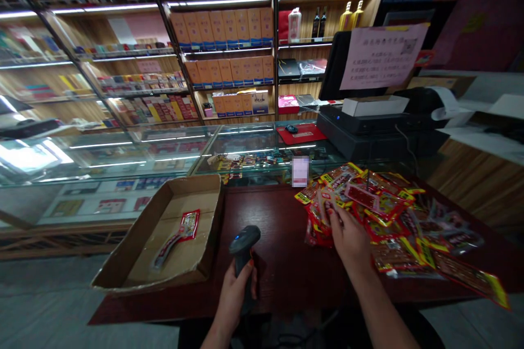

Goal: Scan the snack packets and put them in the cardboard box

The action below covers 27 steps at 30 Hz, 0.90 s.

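Observation:
My left hand (237, 289) is wrapped round the handle of a dark barcode scanner (244, 240), its head tilted up over the front of the brown table. To the right, my right hand (352, 237) pinches a red snack packet (326, 206) at the left side of a heap of snack packets (385, 202). The heap's packets are red and yellow with clear windows. On the left lies a shallow cardboard box (135, 256) with two packets inside: a small red one (190, 225) and a long narrow one (167, 248).
Behind the table runs a glass display counter (164, 142). A mouse (291, 128) rests on a red mat (307, 136). A monitor (333, 65) with a paper notice (382, 57) stands at the right, above a black cash drawer (368, 136). Shelves of boxes and bottles line the wall.

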Tool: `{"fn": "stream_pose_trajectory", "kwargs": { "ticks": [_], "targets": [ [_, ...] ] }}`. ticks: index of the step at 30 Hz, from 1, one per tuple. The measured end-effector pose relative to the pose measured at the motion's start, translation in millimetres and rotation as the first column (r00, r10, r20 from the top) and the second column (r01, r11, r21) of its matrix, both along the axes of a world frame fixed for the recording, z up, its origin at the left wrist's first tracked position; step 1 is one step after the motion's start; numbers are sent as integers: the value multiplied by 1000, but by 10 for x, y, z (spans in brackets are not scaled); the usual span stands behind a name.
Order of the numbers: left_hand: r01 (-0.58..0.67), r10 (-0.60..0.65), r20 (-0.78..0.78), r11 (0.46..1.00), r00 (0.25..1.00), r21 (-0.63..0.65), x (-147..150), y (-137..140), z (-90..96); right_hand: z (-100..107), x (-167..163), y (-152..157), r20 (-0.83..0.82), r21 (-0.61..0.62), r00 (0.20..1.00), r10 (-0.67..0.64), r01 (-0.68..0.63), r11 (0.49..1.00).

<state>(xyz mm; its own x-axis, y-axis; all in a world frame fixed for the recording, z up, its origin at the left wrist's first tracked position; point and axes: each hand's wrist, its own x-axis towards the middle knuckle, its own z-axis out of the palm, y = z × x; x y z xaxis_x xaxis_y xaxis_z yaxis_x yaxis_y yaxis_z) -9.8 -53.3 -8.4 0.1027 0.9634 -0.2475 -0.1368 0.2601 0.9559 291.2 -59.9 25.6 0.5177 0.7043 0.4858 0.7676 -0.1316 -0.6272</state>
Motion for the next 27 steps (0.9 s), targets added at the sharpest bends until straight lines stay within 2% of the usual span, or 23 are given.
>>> {"fn": "stream_pose_trajectory", "kwargs": {
  "ticks": [2,3,5,6,8,10,14,19,22,27],
  "targets": [
    [5,-5,5,1000,1000,2,1,-1,1,-10,-274,83,-247,37,961,120,-115,993],
    [0,0,8,1000,1000,5,3,-5,5,-48,-413,141,-382,48,903,196,-192,980],
    [-12,12,11,1000,1000,12,6,-21,19,-179,-659,271,-634,74,717,291,-318,945],
    [-15,15,10,1000,1000,13,6,-29,24,-263,-758,331,-738,86,607,294,-348,934],
    [-15,15,5,1000,1000,11,4,-46,29,-431,-899,428,-880,110,403,252,-344,933],
    [-12,12,-3,1000,1000,3,-2,-60,27,-568,-976,483,-931,151,280,234,-286,946],
    [15,-15,-48,1000,999,5,-12,-114,39,-691,-1015,493,-929,228,261,261,-149,962],
    [75,-76,-146,997,986,-14,35,-241,133,-662,-1005,426,-928,331,169,331,-33,943],
    [76,-81,-157,996,984,-37,86,-297,201,-622,-996,401,-925,354,148,351,-8,935],
    [80,-84,-177,996,981,-34,131,-330,270,-596,-992,395,-923,338,177,341,-48,940]
  ]
}}
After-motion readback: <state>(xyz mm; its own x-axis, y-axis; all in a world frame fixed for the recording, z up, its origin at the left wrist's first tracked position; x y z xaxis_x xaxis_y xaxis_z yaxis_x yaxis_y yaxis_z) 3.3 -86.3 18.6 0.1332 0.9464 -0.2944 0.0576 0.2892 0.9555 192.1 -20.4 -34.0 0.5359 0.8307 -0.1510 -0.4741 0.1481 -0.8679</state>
